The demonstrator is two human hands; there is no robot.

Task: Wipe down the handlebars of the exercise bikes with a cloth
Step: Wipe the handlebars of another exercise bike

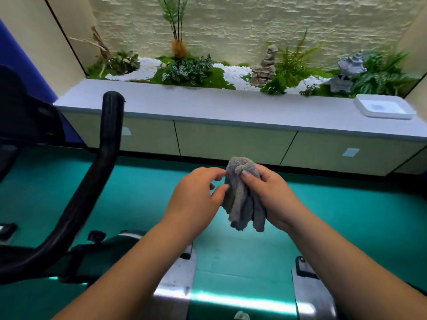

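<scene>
The cloth (242, 195), grey and bunched into a loose bundle, hangs in the air over the green floor (346, 215), in front of the long low cabinet (231, 139) and carried by nothing but the hands. The right hand (270, 195) has it: the fingers and the thumb are curled round the upper part of the bundle, and several folds fall below the palm. The left hand (196, 197) is just beside it on the other side, and its thumb and first fingers close on the left edge of the fabric as if to spread or refold it; the pinch looks light, and how firmly it holds cannot be told.

The nearest handlebar (101, 162) is a black padded bar which lies well apart from the cloth, to the left of both hands. Its long axis goes from the lower left edge of the view upward and a little to the right, and it ends in a rounded tip at about the height of the grey cabinet top (208, 105). The left hand is the nearer one to this bar, but the cloth sits mainly in the right hand. So the coming move, as a judgement, calls for carrying the cloth across to the left and wrapping it round the bar, then sliding along that rising axis
</scene>
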